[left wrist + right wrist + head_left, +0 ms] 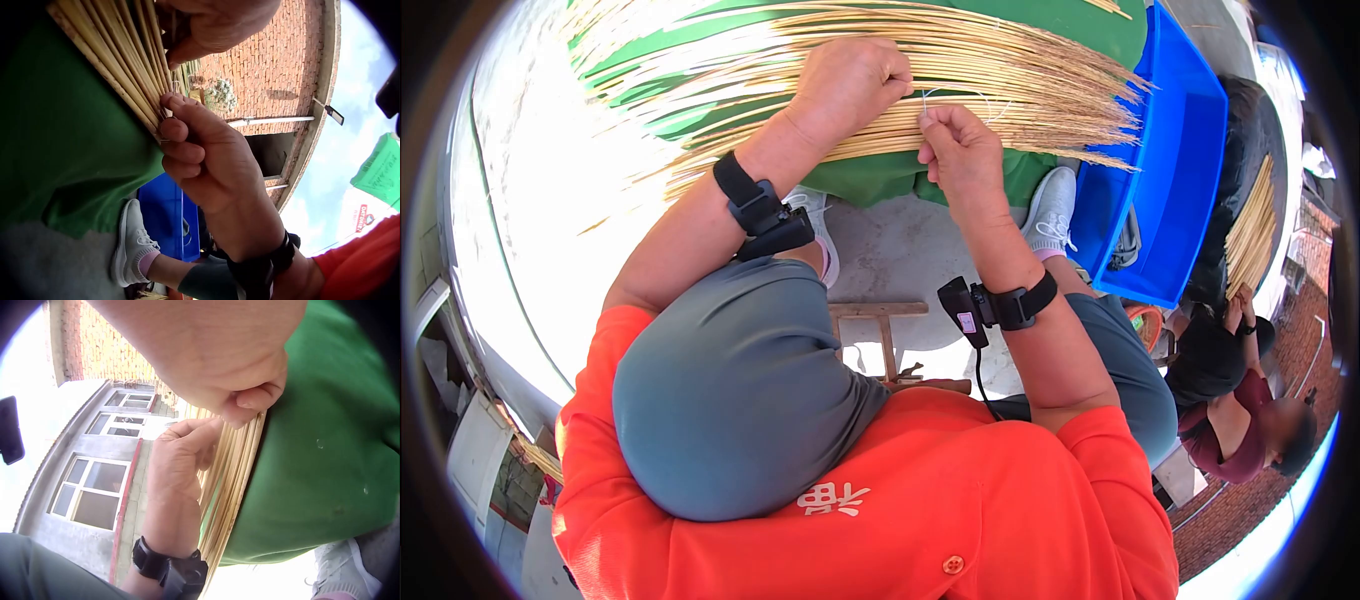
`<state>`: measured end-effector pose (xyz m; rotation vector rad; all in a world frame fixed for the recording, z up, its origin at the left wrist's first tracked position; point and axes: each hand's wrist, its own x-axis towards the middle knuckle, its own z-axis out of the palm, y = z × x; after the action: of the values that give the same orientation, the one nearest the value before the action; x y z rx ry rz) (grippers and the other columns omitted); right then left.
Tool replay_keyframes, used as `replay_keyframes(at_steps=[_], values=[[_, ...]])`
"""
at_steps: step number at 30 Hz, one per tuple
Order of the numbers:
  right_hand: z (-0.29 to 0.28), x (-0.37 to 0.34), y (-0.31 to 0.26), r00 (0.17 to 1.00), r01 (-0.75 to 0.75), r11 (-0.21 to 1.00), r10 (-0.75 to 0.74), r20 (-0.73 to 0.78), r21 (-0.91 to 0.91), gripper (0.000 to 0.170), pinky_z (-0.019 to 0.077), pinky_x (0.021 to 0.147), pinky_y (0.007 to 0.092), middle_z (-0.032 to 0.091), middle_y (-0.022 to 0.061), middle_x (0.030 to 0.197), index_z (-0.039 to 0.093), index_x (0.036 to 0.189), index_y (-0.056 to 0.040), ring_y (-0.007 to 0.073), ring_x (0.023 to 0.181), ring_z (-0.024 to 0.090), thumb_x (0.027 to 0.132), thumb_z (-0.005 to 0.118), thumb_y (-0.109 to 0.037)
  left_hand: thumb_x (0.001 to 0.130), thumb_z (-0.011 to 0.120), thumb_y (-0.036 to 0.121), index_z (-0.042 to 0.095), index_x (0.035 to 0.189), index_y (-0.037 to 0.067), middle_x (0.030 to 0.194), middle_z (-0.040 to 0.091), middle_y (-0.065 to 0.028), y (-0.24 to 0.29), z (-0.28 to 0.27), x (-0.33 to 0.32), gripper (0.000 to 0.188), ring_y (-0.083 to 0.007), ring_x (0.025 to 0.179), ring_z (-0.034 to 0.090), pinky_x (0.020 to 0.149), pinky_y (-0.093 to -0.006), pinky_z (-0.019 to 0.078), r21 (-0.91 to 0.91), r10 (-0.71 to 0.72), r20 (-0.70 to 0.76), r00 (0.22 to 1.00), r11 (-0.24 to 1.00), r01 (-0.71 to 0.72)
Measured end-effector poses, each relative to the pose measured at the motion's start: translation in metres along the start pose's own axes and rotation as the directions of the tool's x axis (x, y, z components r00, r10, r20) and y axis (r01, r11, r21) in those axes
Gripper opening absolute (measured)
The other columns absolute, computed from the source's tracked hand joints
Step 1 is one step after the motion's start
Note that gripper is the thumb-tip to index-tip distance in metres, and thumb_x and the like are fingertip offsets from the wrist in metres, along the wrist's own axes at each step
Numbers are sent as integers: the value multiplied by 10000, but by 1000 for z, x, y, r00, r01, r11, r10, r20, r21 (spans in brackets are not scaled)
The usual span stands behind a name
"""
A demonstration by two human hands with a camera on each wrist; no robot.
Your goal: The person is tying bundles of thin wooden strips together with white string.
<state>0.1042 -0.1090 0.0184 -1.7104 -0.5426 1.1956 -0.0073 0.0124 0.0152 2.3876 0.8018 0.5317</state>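
Many stalks [1030, 65] lie on cloth [865, 180], likely for reach; my right hand [967, 150] pinches thread [924, 99], my left hand [850, 82] curls, hold unclear.

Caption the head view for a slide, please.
Over pale stalks on green cloth, right hand pinches a white strand; left hand close by.

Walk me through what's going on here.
A person in a red shirt works bare-handed on long, thin stalks spread over a green cloth. The right hand pinches what looks like a thin white thread at the stalks. The left hand is curled close beside it; what it grips, if anything, is hard to make out. A blue bin sits by the stalks' brushy ends.
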Motion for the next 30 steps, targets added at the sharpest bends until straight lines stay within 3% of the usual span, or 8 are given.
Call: replay_keyframes(at_steps=[19,21,28,30], values=[[0,7,-7,1000,-22,999,21,15,27,101,357,370,190,544,14,570,608,817,0,50,435,462,826,594,-100,718,621,137,620,692,79,683,583,-41,2,1,-6,63,-248,642,580,559,-335,459,56,55,-42,998,997,-52],[1,11,-12,999,-36,999,36,-6,29,96,296,356,179,533,0,562,603,826,-40,43,404,415,832,604,-136,717,616,131,616,688,79,680,581,-44,3,5,-7,60,-248,643,580,557,-335,459,21,84,-58,995,996,-83],[5,16,-13,996,-73,996,71,-51,-45,106,372,355,197,567,40,602,518,845,-20,82,419,489,834,587,-100,713,612,125,617,699,77,690,590,-45,1,7,-8,51,-247,645,586,553,-333,462,38,55,-80,995,998,-52],[5,17,-9,999,-16,1000,16,-46,6,118,383,349,209,573,54,610,498,843,-13,95,422,503,829,589,-87,717,592,145,605,678,96,687,587,-36,0,9,-9,64,-248,661,589,551,-353,461,31,47,-81,996,999,-45]])
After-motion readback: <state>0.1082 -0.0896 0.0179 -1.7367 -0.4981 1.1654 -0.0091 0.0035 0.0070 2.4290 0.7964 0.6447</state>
